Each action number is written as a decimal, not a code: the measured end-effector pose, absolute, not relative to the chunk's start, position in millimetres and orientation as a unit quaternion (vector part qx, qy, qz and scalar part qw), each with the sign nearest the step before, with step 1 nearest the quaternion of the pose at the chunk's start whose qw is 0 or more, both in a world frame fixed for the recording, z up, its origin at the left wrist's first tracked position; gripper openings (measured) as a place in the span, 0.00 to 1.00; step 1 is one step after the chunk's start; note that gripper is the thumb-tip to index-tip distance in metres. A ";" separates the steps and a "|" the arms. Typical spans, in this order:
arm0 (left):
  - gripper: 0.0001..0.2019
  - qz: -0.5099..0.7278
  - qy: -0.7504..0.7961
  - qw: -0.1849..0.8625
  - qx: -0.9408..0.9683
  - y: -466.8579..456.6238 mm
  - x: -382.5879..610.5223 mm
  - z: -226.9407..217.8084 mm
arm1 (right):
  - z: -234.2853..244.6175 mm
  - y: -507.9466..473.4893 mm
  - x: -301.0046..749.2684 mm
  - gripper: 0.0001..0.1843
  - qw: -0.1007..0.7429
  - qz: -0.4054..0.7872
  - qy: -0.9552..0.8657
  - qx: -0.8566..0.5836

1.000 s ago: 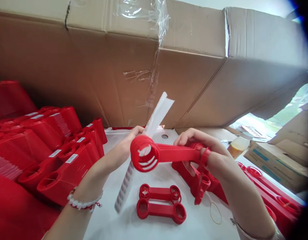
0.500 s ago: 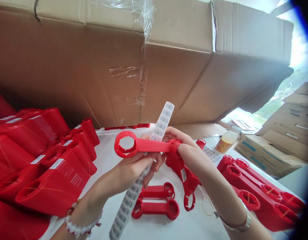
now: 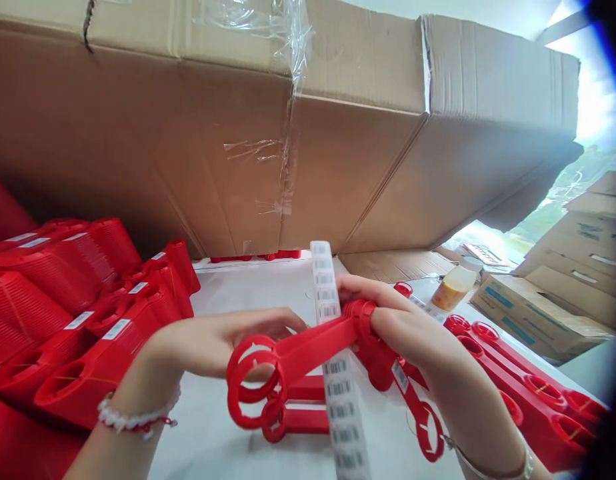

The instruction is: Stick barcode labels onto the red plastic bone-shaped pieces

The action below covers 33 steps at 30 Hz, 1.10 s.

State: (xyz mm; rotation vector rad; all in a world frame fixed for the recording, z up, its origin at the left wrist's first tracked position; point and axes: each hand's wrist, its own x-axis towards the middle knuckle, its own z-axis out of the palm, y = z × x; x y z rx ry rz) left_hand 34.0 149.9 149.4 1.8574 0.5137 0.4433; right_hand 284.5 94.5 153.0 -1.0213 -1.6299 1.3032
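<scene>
My right hand (image 3: 401,313) grips one end of a red plastic strap-like piece (image 3: 308,357), whose far ring hangs low in front of my left hand (image 3: 223,347). The fingers of my left hand reach behind its bar, so the grip is hidden. A strip of white barcode labels (image 3: 335,357) runs upright across the bar between my hands. A second red piece (image 3: 413,400) with a white label dangles below my right hand. Under the hands lie further red double-ring pieces (image 3: 308,413), partly hidden.
Stacks of red labelled parts (image 3: 108,340) fill the left side, and more red parts (image 3: 518,387) lie at the right of the white table (image 3: 248,287). A yellow bottle (image 3: 453,293) and cardboard boxes (image 3: 533,313) stand to the right. A large brown carton (image 3: 228,147) looms behind.
The red piece has swung lower, its ring now down near the pieces on the table. The label strip has moved right, to lie across the bar, and my left hand has slid behind the ring.
</scene>
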 end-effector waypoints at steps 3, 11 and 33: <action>0.13 0.229 0.221 0.579 0.750 156.4 34.1 149.2 | 151.1 85.9 276.0 0.27 0.363 0.473 -0.681 -0.424; 0.22 0.467 0.344 0.552 0.599 143.2 72.0 143.4 | 134.9 76.6 258.4 0.13 0.305 0.347 -0.720 -0.518; 0.12 0.507 0.390 0.407 0.652 140.4 71.5 145.6 | 136.5 85.5 253.6 0.14 0.371 0.325 -0.698 -0.519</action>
